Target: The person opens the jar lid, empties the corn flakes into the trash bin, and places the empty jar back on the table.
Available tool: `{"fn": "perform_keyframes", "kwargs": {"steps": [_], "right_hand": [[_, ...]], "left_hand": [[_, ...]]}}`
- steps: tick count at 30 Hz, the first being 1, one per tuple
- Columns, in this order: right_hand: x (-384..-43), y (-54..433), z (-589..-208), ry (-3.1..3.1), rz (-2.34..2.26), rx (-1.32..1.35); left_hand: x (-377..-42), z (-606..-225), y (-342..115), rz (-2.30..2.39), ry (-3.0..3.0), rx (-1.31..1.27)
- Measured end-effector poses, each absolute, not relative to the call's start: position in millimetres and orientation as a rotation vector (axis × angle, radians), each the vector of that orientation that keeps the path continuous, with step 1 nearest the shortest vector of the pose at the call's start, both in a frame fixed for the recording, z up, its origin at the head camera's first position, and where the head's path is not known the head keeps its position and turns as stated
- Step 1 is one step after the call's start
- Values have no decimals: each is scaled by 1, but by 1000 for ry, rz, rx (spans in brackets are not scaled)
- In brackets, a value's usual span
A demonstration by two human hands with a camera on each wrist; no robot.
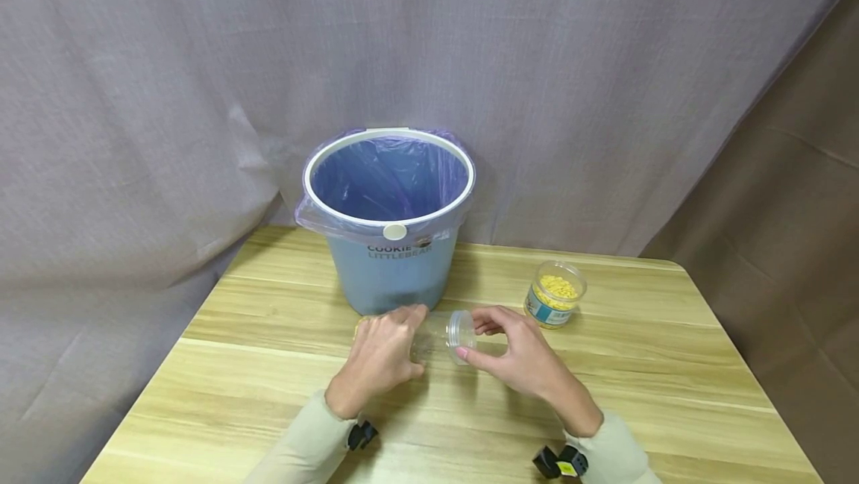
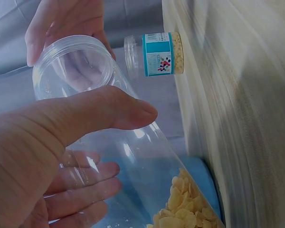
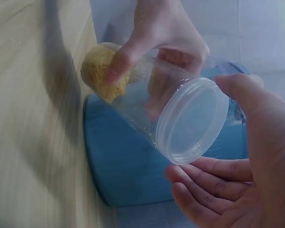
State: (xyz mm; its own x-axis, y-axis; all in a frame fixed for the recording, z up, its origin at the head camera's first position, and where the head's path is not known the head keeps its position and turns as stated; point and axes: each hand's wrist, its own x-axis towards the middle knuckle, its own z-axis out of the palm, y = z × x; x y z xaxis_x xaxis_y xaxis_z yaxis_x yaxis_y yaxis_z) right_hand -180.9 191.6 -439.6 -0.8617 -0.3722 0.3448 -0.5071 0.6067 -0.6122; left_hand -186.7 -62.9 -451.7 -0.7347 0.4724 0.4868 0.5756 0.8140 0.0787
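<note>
My left hand (image 1: 379, 350) grips a clear plastic jar (image 2: 128, 147) round its side, with the thumb in front and the fingers behind. Pale yellow flakes (image 3: 102, 71) are gathered at the jar's base, low by the table. The jar leans with its mouth end raised to the right. A clear, ridged lid (image 3: 192, 123) caps that end. My right hand (image 1: 517, 353) holds the lid at its rim, thumb on one side and fingertips on the other.
Just behind the hands stands a blue bucket (image 1: 396, 279) with a white rim and purple liner bag. A shorter clear jar (image 1: 554, 297) with a blue label and yellow pieces stands at right on the wooden table (image 1: 637, 365). Grey cloth (image 1: 570, 96) hangs behind.
</note>
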Motion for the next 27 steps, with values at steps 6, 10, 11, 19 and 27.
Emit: {"fn": "perform_keyframes", "kwargs": {"steps": [6,10,11,19,27], "right_hand": [[-181,192,-438,-2623,1057,759],[-180,193,-437,-2604,1019,787],[-180,193,-437,-2596,1009,797],[-180,195,-433,-2554,940,898],[-179,200,-428,-2576,941,910]], "left_hand": [[-187,-452,-64,-313,-2531,-784],[-188,-452,-64,-302,-2539,-783],[-188,-452,-64,-300,-2543,-782],[-187,-452,-64,-298,-2553,-769],[-187,-452,-64,-281,-2551,-774]]}}
